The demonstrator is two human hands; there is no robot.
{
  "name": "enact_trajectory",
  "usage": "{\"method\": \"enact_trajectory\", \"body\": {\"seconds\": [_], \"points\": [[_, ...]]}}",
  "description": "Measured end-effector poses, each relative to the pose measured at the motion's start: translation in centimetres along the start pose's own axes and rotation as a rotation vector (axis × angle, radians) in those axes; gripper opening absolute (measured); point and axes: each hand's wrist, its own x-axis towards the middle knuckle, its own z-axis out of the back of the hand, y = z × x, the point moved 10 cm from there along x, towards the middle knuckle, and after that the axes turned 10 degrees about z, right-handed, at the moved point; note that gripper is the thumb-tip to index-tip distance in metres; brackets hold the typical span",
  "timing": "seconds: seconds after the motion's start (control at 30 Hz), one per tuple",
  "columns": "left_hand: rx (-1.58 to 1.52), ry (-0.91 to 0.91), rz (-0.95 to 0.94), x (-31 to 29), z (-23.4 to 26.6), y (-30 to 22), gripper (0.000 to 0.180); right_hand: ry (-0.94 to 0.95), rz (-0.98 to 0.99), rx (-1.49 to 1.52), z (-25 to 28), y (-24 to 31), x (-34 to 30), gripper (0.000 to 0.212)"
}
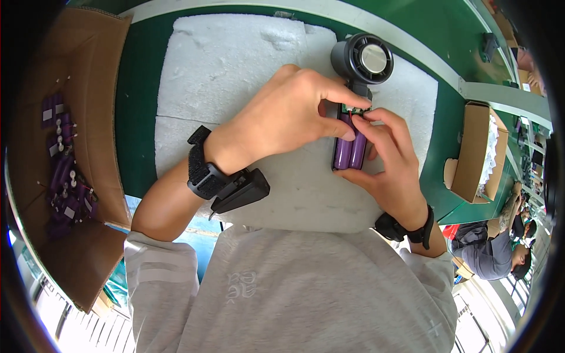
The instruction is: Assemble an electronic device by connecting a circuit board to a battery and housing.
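Note:
A dark grey handheld fan (361, 60) lies on a white foam sheet (235, 76), its round head pointing away from me. Its handle is open and shows two purple cylindrical battery cells (349, 148) side by side, with a small circuit board (355, 110) at their top end. My left hand (282, 117) pinches at the top of the cells by the board. My right hand (385, 156) cups the handle from the right, its fingertips on the cells and the board. Both wrists wear black straps, and the left strap carries a black clip-on device (238, 191).
A large open cardboard box (35, 235) at the left holds several purple battery packs (65, 176) with wires. A smaller cardboard box (474, 153) with white contents stands at the right on the green table (132, 117). Another person (491, 250) sits at the lower right.

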Motion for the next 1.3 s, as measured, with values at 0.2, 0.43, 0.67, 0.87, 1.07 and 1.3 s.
{"method": "enact_trajectory", "body": {"seconds": [0.2, 0.43, 0.67, 0.87, 1.07, 1.3], "points": [[-0.037, 0.086, 0.099, -0.2, -0.6, 0.8, 0.037, 0.021, 0.077, -0.109, 0.0, 1.4, -0.2, 0.077], [-0.055, 0.057, -0.013, -0.8, -0.7, 0.0, 0.040, 0.063, 0.197, -0.331, -0.1, 3.2, 0.2, 0.076], [-0.106, -0.068, -0.025, -0.1, 0.4, 0.4, 0.045, -0.011, 0.126, -0.415, 1.3, 1.1, 1.8, 0.074], [-0.019, -0.144, -0.003, 0.0, 1.2, 0.9, 0.042, -0.280, -0.051, -0.831, 9.4, -6.2, 5.6, 0.056], [-0.013, -0.232, -0.045, 0.0, 4.0, 1.7, 0.032, -0.082, -0.030, -0.135, 4.8, -2.4, 4.1, 0.036], [0.322, -0.547, 0.185, -4.8, 15.3, 1.8, 0.029, -0.128, -0.287, 0.432, 1.5, -8.5, 0.7, 0.006]]}}
